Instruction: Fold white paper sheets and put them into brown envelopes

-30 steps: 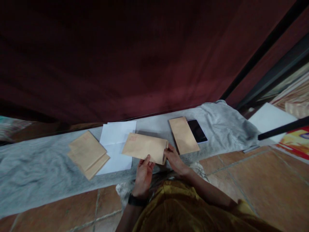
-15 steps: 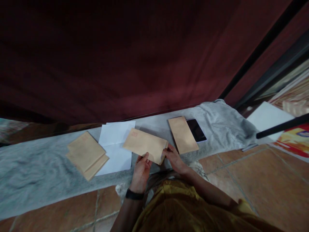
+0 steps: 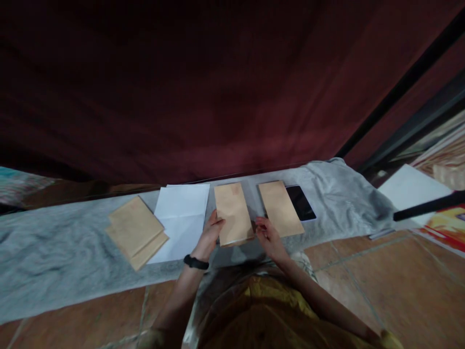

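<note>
A brown paper envelope points lengthwise away from me, its near end showing a thin pale edge. My left hand grips it by its left long side, thumb on top. Just off its lower right corner is my right hand, with fingers loosely curled and apart, holding nothing I can see. Right of that hand lies another brown envelope, partly over a dark-screened phone. To the left are white paper sheets with a crease across them, and brown envelopes overlapping their lower left part.
Everything lies on a long bench-like surface covered by a grey cloth. A dark red curtain hangs behind it. At right a black bar crosses in front of a white sheet and a red-yellow printed item. Tiled floor lies below.
The held envelope has turned from lying crosswise to pointing away from me. My left hand has shifted to its left side. My right hand has come off its end.
</note>
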A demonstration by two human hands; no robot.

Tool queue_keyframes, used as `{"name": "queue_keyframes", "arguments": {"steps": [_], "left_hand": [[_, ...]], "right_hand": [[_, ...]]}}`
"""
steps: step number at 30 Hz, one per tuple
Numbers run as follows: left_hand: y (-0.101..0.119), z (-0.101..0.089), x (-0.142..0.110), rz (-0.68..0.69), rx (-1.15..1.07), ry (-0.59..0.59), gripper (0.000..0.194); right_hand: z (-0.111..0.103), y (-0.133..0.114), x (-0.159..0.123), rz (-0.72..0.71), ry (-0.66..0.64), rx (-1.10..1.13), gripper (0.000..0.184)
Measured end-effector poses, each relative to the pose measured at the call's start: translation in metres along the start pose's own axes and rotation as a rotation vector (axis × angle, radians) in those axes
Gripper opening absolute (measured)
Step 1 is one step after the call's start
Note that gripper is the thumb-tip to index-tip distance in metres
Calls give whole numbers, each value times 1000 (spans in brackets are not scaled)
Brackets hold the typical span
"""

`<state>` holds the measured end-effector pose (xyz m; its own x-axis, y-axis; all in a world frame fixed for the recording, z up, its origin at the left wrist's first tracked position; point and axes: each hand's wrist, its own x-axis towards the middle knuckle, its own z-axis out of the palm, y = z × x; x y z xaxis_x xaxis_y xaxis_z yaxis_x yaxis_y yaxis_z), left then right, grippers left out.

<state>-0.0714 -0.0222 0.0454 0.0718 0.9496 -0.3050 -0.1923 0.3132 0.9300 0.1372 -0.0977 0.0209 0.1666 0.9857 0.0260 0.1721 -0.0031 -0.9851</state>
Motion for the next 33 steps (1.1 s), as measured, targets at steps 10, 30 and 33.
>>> {"name": "queue_keyframes", "arguments": {"steps": [10, 30, 33], "left_hand": [[-16, 5, 8, 238, 720, 128, 63], [-28, 52, 98, 667, 1488, -101, 67], [-28, 52, 101, 651, 1493, -105, 65]], "right_hand": [[27, 11, -2, -456, -179, -806, 50], [29, 12, -5, -513, -129, -832, 47], [28, 14, -6, -526, -128, -822, 48]]}}
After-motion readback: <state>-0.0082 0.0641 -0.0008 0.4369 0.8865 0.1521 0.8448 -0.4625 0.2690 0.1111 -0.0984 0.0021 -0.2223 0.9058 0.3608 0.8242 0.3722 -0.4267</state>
